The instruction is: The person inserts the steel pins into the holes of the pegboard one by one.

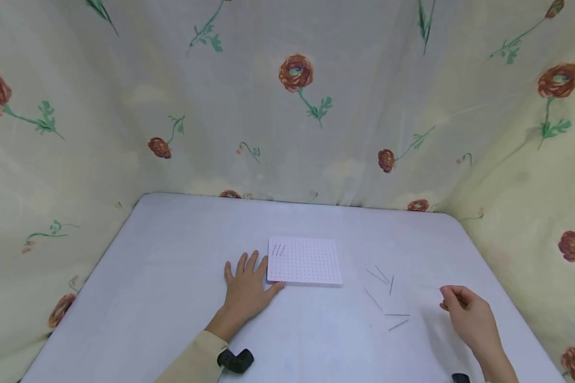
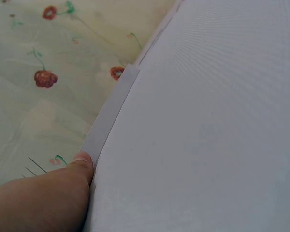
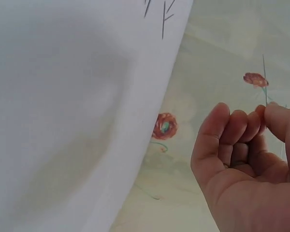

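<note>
Right hand (image 1: 465,314) pinches a pin (image 3: 264,77); left hand (image 1: 246,287) steadies the pegboard (image 1: 306,261).

Close view along a pale table surface (image 2: 208,135), filling the right and centre of the frame. A thin white board (image 2: 110,113) lying flat on that surface, seen edge-on, running from lower left up toward the top. Left hand (image 2: 38,200) at the bottom left, one fingertip (image 2: 82,162) pressed against the near end of the board's edge. Left of the board, a cream cloth backdrop (image 2: 53,48) printed with red flowers and green stems. A few thin dark pins (image 2: 36,165) just left of the fingertip, beside the board, too small to tell how they stand.
</note>
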A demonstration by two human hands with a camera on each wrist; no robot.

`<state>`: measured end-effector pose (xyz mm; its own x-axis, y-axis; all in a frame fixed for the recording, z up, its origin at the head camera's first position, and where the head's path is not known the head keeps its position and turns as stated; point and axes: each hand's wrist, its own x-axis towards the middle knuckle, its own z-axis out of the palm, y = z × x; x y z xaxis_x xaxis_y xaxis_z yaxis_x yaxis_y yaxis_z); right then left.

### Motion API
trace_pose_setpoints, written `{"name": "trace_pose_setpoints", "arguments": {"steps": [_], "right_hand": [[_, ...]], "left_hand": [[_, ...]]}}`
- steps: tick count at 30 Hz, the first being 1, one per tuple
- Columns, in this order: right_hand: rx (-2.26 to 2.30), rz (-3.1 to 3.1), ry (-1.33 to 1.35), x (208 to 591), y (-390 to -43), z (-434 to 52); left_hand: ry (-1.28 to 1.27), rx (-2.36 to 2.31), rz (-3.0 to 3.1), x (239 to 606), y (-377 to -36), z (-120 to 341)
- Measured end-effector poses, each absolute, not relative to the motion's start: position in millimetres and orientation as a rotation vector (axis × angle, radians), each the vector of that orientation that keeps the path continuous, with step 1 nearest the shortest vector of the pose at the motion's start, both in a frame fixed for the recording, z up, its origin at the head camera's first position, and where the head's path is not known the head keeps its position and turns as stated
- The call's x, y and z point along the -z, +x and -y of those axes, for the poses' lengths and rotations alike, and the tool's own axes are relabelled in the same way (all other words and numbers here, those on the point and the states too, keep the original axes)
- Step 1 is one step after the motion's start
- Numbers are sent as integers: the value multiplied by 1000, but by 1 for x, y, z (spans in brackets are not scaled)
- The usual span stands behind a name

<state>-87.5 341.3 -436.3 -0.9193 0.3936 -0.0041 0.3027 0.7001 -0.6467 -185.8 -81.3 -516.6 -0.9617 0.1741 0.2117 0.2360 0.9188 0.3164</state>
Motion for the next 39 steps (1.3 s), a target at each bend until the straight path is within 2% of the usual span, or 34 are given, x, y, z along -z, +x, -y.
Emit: {"name": "trace_pose_setpoints", "arguments": {"steps": [10, 20, 28, 39], "right_hand": [[-1454, 2505, -416, 435, -101, -326], [-1629, 2131, -566, 433, -118, -305], [-1395, 2277, -590, 429, -129, -288], [-1302, 2364, -412, 427, -145, -254]], "left_hand": [[-305, 476, 2909, 516, -187, 82], [-308, 475, 2906, 518, -187, 82], [-303, 485, 2906, 517, -187, 82], [-296, 472, 2925, 516, -187, 82]]}}
